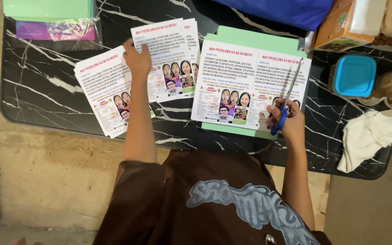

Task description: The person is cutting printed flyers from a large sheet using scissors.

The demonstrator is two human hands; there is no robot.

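Two leaflet stacks (107, 90) (171, 56) are laid at the table's (46, 90) left, an uncut sheet (246, 86) mid-table, a tub (354, 75) and cloth (368, 136) by the right edge.

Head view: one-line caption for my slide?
Left hand on a flyer stack, right hand holding blue-handled scissors over uncut flyers.
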